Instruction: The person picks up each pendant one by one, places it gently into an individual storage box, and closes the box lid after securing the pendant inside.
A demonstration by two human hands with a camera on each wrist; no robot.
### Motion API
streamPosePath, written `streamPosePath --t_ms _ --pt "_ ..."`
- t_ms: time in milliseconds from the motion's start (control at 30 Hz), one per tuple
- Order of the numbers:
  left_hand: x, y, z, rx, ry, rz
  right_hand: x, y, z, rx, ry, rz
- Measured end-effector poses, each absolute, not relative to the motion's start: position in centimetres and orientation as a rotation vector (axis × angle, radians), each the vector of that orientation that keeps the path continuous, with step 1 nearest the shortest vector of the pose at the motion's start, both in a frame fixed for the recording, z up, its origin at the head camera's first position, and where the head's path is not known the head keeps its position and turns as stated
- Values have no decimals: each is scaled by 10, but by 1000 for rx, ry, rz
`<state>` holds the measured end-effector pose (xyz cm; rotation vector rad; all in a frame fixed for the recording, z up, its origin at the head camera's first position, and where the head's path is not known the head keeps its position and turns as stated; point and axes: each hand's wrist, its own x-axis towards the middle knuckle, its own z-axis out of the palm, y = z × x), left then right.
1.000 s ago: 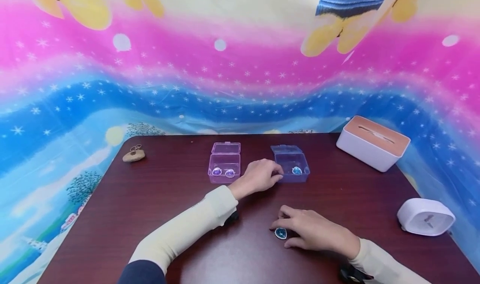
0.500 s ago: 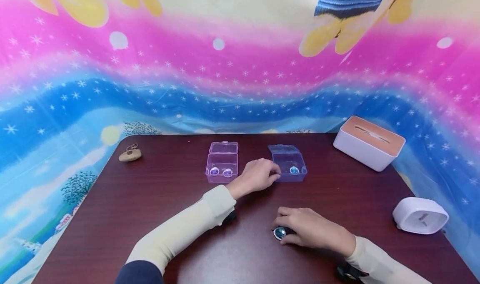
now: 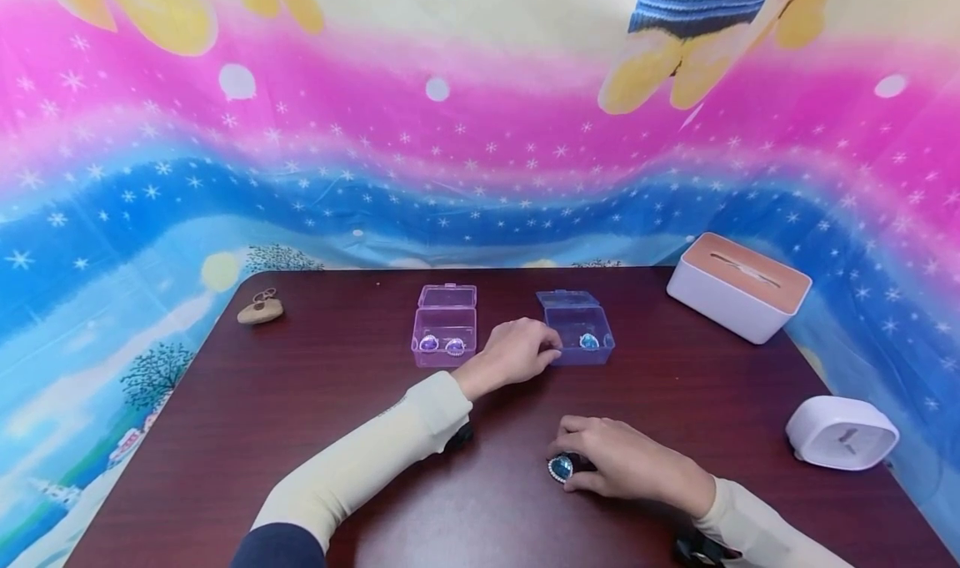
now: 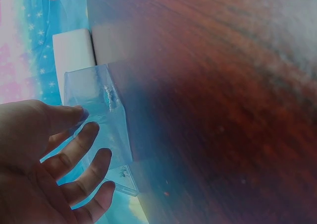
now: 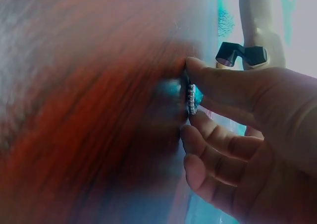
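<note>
Blue plastic box [image 3: 588, 357], landmark for this listing: one, transparent, lid raised at the back; holds one blue gem ornament [image 3: 589, 342] by its front wall.

Left hand [image 3: 517, 353]: at the box's near-left corner; thumb and forefinger appear to pinch its wall, other fingers loosely bent.

Right hand [image 3: 615, 455]: nearer the wearer than the box; thumb and forefinger close about a teal gem ornament [image 3: 560, 468], pale beaded edge, dark backing. This ornament is at the counter [image 3: 225, 434], in front of the box and well apart from it.

Pink plastic box [image 3: 444, 359]: left of the blue box, lid raised, two purple gem ornaments inside.

White tissue box [image 3: 720, 305], tan top: right of the blue box. White desk clock [image 3: 843, 434]: right of the blue box and nearer the wearer. Small tan pebble-like item with loop [image 3: 260, 310]: far left of the blue box.

Risks, judged: the teal ornament could twist or slip, being held near its rim by fingertips; the light box could skid or tip if the left hand pulls at its corner.

Obscured: the ornament's backing, mostly behind the right fingers; exact contact at the box corner; clock reading, too small; forearms, cut off by the frame.
</note>
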<state>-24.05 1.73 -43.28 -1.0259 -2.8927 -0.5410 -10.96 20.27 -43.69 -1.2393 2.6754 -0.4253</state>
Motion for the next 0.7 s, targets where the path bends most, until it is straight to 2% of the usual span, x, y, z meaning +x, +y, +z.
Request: streamPosePath --t_ms 400,700 --pt "-239 17 -432 -1030 -2892 -548 -117 210 -438 -1226 2659 -449" --pt "-241 17 -434 -1038 -2894 -559 -148 237 -416 -1078 2771 -459"
